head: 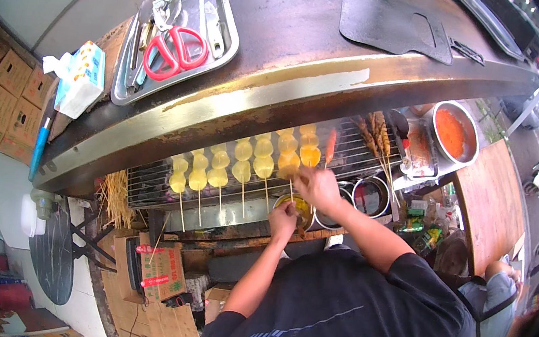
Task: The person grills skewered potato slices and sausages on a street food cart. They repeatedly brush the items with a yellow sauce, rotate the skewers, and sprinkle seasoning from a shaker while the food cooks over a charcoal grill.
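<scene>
Several skewers of pale yellow, rounded food slices lie in a row across a charcoal grill. My left hand is closed on the wooden stick of one skewer, whose slices look more orange. Just above it, my right hand grips something brown and blurred, perhaps a brush, against the lower end of those slices. A metal pot of yellow liquid sits under my hands. To their right are a reddish sausage skewer and a bunch of browned meat skewers.
Over the grill's far side runs a metal hood holding a tray with red-handled scissors. Round metal pots and a bowl of red seasoning stand at right. Loose bamboo sticks lie left; another person is at far right.
</scene>
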